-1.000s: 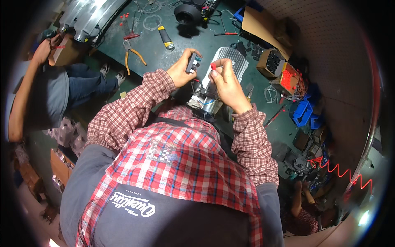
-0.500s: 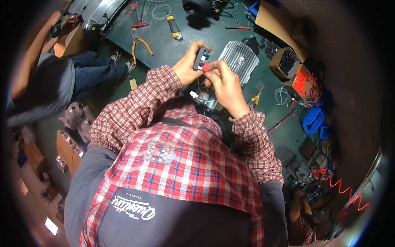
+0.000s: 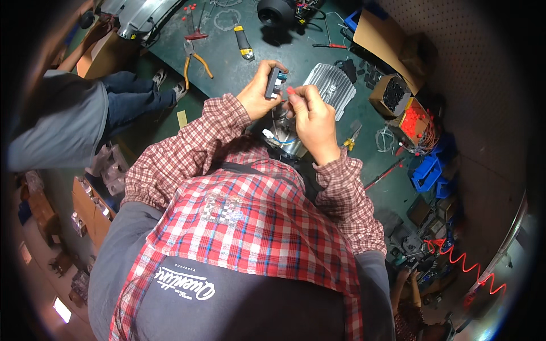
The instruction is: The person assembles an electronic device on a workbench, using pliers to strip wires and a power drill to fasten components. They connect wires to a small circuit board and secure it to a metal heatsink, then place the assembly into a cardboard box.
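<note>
Above the bench, my left hand (image 3: 259,91) grips a small dark block-shaped part (image 3: 273,83) with white and teal pieces on its right side. My right hand (image 3: 314,120) pinches a small red cap-like piece (image 3: 290,91) between thumb and fingers, just right of the block and apart from it. Under my hands stands a shiny metal motor-like body (image 3: 293,149), with a white connector (image 3: 267,133) and white and blue wires on it. Part of it is hidden by my hands. Beyond my right hand lies a ribbed silver metal cover (image 3: 330,85).
On the green bench (image 3: 219,45) lie orange-handled pliers (image 3: 196,59), a yellow-black tool (image 3: 244,42) and small yellow-handled cutters (image 3: 352,136). Boxes of black parts (image 3: 394,94) and red caps (image 3: 413,122) stand right, near blue bins (image 3: 426,173). Another person (image 3: 62,113) stands left.
My right hand has drawn the red piece slightly away from the block, leaving a gap. My left hand keeps its hold on the block. The person at left has shifted.
</note>
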A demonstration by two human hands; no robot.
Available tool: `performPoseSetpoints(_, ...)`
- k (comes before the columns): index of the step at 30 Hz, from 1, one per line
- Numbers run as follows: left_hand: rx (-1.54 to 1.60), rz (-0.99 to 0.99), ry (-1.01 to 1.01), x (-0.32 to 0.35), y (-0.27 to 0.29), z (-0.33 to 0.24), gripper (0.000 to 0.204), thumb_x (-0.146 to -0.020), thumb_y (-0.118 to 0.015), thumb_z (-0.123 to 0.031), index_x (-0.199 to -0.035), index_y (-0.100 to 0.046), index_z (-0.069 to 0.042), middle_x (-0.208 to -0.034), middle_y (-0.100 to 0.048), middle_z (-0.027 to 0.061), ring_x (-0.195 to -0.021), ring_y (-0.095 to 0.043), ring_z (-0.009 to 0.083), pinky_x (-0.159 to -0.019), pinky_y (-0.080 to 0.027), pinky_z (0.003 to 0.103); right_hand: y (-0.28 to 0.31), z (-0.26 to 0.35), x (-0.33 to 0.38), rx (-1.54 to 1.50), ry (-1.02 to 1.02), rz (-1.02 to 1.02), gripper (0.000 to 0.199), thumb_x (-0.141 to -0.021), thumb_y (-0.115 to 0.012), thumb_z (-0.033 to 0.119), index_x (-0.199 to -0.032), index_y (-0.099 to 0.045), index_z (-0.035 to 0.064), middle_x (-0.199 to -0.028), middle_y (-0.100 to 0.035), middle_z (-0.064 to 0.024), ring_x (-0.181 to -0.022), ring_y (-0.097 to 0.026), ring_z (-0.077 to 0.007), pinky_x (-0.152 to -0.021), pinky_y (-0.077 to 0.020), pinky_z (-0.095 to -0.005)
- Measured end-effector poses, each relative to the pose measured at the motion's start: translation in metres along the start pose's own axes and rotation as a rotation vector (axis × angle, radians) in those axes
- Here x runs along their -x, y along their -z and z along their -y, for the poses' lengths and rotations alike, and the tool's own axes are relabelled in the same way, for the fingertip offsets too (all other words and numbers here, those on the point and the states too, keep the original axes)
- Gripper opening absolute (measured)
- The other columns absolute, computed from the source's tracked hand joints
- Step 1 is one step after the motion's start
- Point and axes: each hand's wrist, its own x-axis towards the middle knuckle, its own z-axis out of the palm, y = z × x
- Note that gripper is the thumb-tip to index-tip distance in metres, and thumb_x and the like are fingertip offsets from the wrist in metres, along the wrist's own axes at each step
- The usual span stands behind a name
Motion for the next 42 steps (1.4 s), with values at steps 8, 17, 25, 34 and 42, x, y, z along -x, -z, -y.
performPoseSetpoints(8,0.068,0.042,0.007,0.004,0.002,0.005,0.059,-0.081,-0.066,0.0,-0.128,-0.032,-0.008,-0.124,-0.047,0.0104,-0.105,-0.051,0.0141,-0.091,-0.046,0.03,-0.01,-0.016,0.007,-0.455,-0.284,0.202,0.021,-0.1,-0.05,0.017,-0.094,-0.06,-0.0003,-0.08,-0.058,0.0006,-0.07,-0.051,-0.0054,-0.063,-0.0416,-0.0194)
performPoseSetpoints(17,0.089,0.055,0.033,0.013,0.003,0.004,0.059,-0.082,-0.066,0.0,-0.129,-0.031,-0.009,-0.121,-0.047,0.0083,-0.101,-0.052,0.0121,-0.087,-0.048,0.027,-0.012,-0.013,0.007,-0.382,-0.255,0.25,0.021,-0.1,-0.051,0.018,-0.094,-0.06,-0.0004,-0.08,-0.058,0.001,-0.07,-0.05,-0.0053,-0.064,-0.0421,-0.0198)
performPoseSetpoints(25,0.134,0.078,0.045,0.02,0.004,-0.004,0.058,-0.082,-0.066,0.0,-0.128,-0.032,-0.01,-0.114,-0.048,0.008,-0.1,-0.053,0.0142,-0.087,-0.047,0.03,-0.012,-0.016,0.007,-0.385,-0.249,0.277,0.021,-0.099,-0.052,0.019,-0.095,-0.06,-0.0002,-0.079,-0.058,0.0012,-0.07,-0.051,-0.0052,-0.063,-0.043,-0.0201)
performPoseSetpoints(34,0.019,-0.046,0.065,0.034,-0.008,0.002,0.055,-0.083,-0.064,0.001,-0.126,-0.031,-0.008,-0.105,-0.05,0.0089,-0.091,-0.055,0.0142,-0.078,-0.049,0.029,-0.018,-0.019,0.012,-0.349,-0.377,0.233,0.017,-0.096,-0.058,0.015,-0.089,-0.061,-0.0004,-0.076,-0.061,0.0006,-0.067,-0.051,-0.0049,-0.06,-0.0422,-0.0207)
performPoseSetpoints(42,-0.082,-0.119,0.099,0.062,-0.013,0.005,0.054,-0.083,-0.068,-0.005,-0.123,-0.032,-0.007,-0.091,-0.051,0.007,-0.079,-0.055,0.0139,-0.068,-0.047,0.028,-0.026,-0.018,0.022,-0.119,-0.234,0.386,0.013,-0.093,-0.059,0.01,-0.088,-0.062,-0.0021,-0.073,-0.058,0.0026,-0.071,-0.048,-0.0054,-0.062,-0.0415,-0.0253)
